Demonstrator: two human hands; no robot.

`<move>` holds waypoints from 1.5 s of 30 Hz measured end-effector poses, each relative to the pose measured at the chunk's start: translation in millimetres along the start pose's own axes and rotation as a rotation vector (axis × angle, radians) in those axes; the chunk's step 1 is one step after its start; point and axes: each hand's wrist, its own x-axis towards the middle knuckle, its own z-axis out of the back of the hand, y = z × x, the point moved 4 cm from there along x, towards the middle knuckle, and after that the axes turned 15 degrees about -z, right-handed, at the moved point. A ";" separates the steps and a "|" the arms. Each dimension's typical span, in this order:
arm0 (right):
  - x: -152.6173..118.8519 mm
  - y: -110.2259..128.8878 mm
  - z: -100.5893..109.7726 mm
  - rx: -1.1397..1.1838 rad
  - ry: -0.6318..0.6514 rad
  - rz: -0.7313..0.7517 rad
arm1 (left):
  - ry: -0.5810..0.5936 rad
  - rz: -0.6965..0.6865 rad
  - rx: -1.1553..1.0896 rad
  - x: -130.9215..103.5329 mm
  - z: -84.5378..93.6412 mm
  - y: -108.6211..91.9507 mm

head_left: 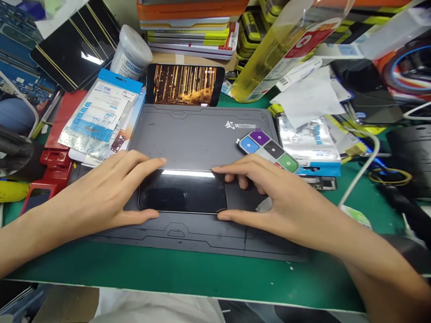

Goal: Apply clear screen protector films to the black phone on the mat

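A smartphone (183, 193) with a dark, glossy screen lies lengthwise on the grey work mat (202, 148), a bright reflection along its top edge. My left hand (111, 188) frames its left end, thumb at the near edge and index finger by the far edge. At the right end, my right hand (266, 188) grips between thumb and index finger, its other fingers curled. Just beyond the right hand sits a flat device with coloured square buttons (271, 150), partly covered by the fingers.
A second phone (185, 85) with a lit golden screen stands behind the mat. Plastic part pouches (104, 107) lie left, a silver pouch (308, 139) right. A bottle of yellow liquid (269, 58) leans at the back. A white cable (365, 166) loops over the green table (202, 273).
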 end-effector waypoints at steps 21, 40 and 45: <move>0.7 3.2 0.9 0.006 -0.008 0.020 | 0.027 -0.005 0.027 -4.2 -1.9 5.3; 3.6 7.3 2.4 -0.024 -0.029 0.096 | -0.005 0.032 0.036 -5.7 -5.9 13.9; 7.8 3.2 3.8 0.028 0.004 0.081 | -0.028 0.028 -0.004 -5.8 -6.8 17.0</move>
